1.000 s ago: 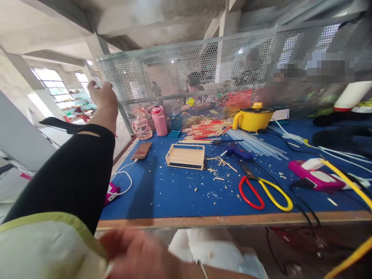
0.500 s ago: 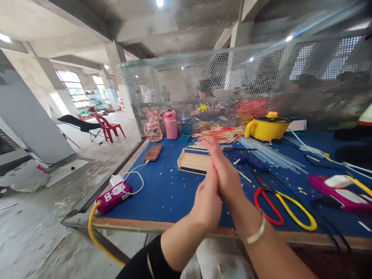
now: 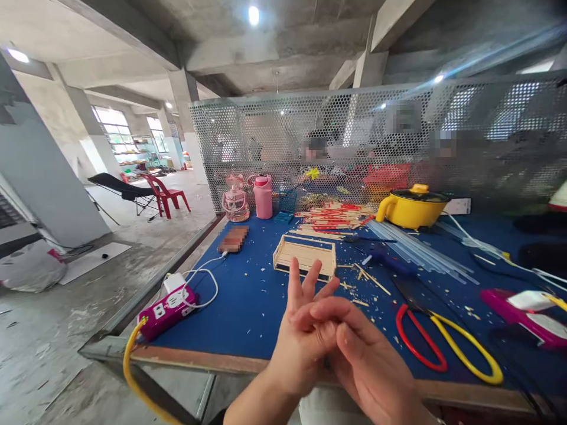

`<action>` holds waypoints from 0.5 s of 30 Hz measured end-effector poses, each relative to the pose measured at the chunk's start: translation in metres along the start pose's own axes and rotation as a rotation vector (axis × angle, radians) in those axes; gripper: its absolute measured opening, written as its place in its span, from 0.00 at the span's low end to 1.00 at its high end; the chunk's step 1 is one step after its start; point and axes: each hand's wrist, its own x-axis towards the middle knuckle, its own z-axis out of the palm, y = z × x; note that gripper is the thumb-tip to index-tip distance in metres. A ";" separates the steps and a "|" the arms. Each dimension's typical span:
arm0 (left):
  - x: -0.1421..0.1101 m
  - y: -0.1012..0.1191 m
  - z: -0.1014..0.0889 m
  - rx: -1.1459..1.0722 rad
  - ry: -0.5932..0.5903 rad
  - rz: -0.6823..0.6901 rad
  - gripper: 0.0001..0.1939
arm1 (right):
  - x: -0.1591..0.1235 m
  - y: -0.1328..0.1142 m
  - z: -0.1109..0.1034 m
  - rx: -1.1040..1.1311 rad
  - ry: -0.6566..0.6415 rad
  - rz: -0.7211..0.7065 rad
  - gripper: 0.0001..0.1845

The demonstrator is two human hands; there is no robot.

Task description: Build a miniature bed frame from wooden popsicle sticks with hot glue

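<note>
In front of me, over the near part of the table, my two hands are pressed against each other. My left hand (image 3: 301,333) has several fingers stretched out and spread, with no object in them. The fingers of my right hand (image 3: 370,354) wrap over the thumb side of my left hand, so part of both is hidden. Just beyond my fingertips stands a small tray-like frame of thin wooden sticks (image 3: 305,254), with low rails. Red-and-yellow-handled scissors (image 3: 447,336) lie open to the right. A blue glue gun (image 3: 392,260) rests behind them.
Red-tipped wooden sticks (image 3: 334,216) are piled at the back, beside clear glue sticks (image 3: 420,248) and a yellow electric pot (image 3: 414,209). Pink bottles (image 3: 263,198) stand before a perforated metal screen (image 3: 266,130). A purple power strip (image 3: 166,310) with cables sits at the left edge.
My left arm has come down from raised at the left, and my hands met palm to palm. Now the right fingers wrap over the left hand. The wooden frame has stayed in place.
</note>
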 end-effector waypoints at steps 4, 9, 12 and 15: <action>-0.005 -0.007 -0.012 -0.077 -0.020 -0.108 0.52 | -0.006 0.006 -0.003 -0.087 0.087 0.084 0.12; -0.010 -0.009 -0.019 -0.054 -0.111 -0.110 0.59 | -0.013 0.009 -0.002 -0.079 0.133 0.077 0.12; -0.012 -0.006 -0.019 0.013 -0.155 -0.108 0.59 | -0.014 0.016 -0.003 0.028 0.139 0.128 0.09; -0.016 -0.010 -0.019 0.082 -0.122 -0.119 0.52 | -0.012 0.025 -0.006 0.130 0.141 0.153 0.12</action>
